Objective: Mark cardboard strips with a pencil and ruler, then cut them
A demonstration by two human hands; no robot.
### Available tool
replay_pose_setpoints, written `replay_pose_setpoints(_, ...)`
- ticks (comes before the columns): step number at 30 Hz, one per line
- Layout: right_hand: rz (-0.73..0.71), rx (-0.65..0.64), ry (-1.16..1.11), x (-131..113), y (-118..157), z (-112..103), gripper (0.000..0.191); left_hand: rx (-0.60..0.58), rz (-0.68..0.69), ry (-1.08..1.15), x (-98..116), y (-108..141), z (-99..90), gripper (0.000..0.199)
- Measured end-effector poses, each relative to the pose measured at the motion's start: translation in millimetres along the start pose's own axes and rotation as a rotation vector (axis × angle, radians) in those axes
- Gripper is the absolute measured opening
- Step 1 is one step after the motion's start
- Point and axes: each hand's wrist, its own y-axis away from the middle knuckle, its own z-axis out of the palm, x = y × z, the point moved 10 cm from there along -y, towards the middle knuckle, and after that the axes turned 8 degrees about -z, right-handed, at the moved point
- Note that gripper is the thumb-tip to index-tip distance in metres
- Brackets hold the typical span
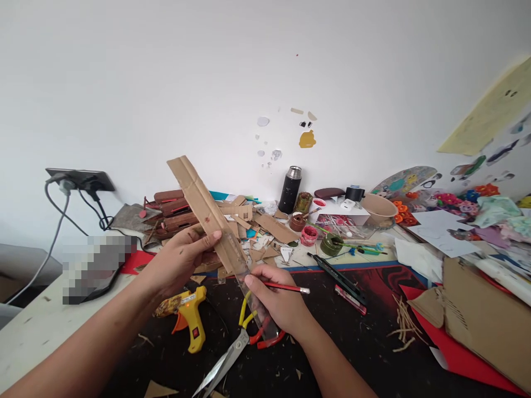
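Two-handed: gripping card (203,202) with left fingers (213,237), ruler (255,309) and pencil (287,287) with right fingers (254,286); judging card light, creasable, best held along edges.

We are holding our bare left forearm (112,318) aslant from the lower left, and our left hand (186,258) is pinching, its left thumb (209,241) pointing to the right. Our right forearm (332,354) is slanting up from the lower right. With our right hand (279,298) we are gripping lower, the fingers (267,271) bending, the right thumb (254,286) pointing up and left.
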Motion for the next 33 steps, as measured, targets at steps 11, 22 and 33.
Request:
replay_pose_setpoints(11, 0.018, -0.004, -0.008, 5.0, 1.1, 1.1, 0.051, -0.017, -0.018, -0.047, 4.0, 4.5, 4.6, 0.058)
replay_pose_setpoints(22, 0.027, 0.003, -0.015, 5.9, 0.7, 0.9, 0.055, 0.007, 0.0, -0.067, 8.2, 5.3, 5.7, 0.057)
replay_pose_setpoints(33, 0.012, -0.016, -0.037, 6.9, 0.9, 1.3, 0.063, 0.026, 0.051, -0.043, 8.2, 0.1, -3.1, 0.053)
